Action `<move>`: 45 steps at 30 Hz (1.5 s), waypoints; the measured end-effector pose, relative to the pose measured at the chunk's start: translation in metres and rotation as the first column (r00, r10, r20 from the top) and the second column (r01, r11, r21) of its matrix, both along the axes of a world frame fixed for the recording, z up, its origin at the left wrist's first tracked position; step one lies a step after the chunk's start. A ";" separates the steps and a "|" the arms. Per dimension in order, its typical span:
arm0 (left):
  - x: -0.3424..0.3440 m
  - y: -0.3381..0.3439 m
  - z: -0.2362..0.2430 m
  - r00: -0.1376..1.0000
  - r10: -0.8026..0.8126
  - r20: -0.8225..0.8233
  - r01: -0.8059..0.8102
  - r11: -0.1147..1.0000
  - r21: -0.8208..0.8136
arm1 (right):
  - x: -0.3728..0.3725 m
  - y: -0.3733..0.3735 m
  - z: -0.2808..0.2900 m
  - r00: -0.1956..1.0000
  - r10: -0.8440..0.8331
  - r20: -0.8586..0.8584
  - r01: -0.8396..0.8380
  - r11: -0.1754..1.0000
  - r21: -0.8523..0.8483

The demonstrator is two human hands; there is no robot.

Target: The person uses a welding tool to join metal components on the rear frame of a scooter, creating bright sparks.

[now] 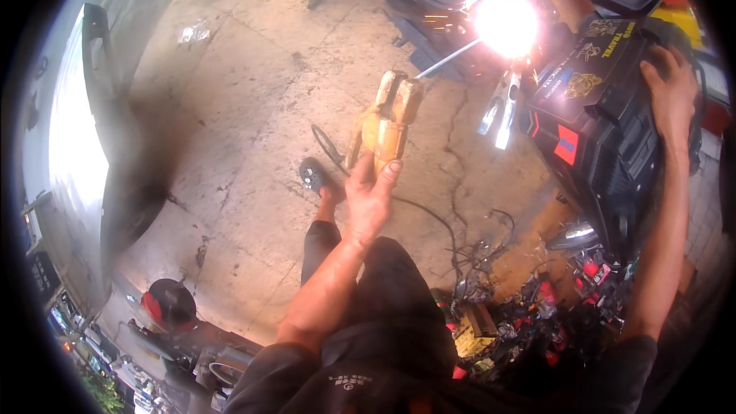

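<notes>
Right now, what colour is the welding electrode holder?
The electrode holder is mostly yellow-orange; best view: head.

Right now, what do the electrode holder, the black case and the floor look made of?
Electrode holder: perhaps moulded plastic, yellow-tan, slightly glossy with roughened tips. Black case: likely hard plastic, semi-matte, judging by its ribbed panel. Floor: apparently concrete, matte, cracked and stained.

A scuffed orange-tan electrode holder (386,129) was held aslant, well left of the black hard case (613,111). A thin grey welding electrode (448,59) was extended from its head toward the case, the far end hidden in white glare (506,24). The ribbed case, stickered yellow and red-orange, was tilted.
</notes>
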State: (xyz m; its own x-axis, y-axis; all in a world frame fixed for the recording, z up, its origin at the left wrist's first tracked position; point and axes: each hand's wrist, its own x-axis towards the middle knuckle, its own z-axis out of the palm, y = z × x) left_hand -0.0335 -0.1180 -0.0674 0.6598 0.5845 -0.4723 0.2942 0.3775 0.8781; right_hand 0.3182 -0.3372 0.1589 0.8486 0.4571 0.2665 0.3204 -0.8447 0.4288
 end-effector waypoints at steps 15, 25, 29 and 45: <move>-0.004 -0.003 -0.009 0.995 0.058 0.077 -0.049 0.993 -0.111 | -0.008 0.008 0.002 1.000 0.005 0.014 -0.005 1.000 -0.008; -0.001 -0.006 -0.007 0.995 0.047 0.083 -0.039 0.995 -0.094 | -0.010 0.010 0.002 1.000 -0.013 0.013 0.013 1.000 -0.006; -0.004 -0.008 -0.020 0.995 0.038 0.088 -0.032 0.997 -0.071 | -0.007 0.008 0.001 1.000 -0.012 0.008 0.012 1.000 0.001; 0.008 0.000 0.008 0.995 0.095 -0.009 -0.095 0.966 -0.240 | 0.010 -0.008 0.002 0.999 0.016 -0.045 -0.017 1.000 -0.016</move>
